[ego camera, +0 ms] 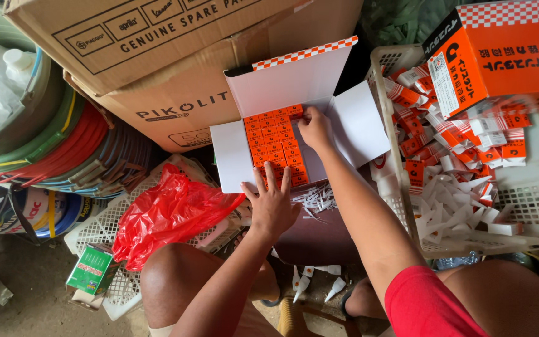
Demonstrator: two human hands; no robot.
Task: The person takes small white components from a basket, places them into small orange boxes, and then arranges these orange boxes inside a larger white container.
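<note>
Cardboard cartons (176, 56) fill the top of the view, stacked and tilted, with coiled coloured hoses (63, 146) to their left. To the right a white plastic basket (531, 200) holds a loose heap of small orange-and-white packets and white nozzle tubes, and a larger orange carton (500, 53) rests on its upper edge. In the middle sits an open white box (294, 81), flaps spread, its lid edged with an orange checker pattern; rows of small orange packets (274, 145) are packed upright inside, filling the left part. A crumpled red plastic bag (169, 212) lies on a white crate at lower left, beside a small green box (90, 269). The right hand (314, 126) reaches into the box, fingertips pressed on the top right corner of the packet rows, fingers curled together. The left hand (272, 203) lies flat, fingers spread apart, against the box's near edge, gripping nothing.
</note>
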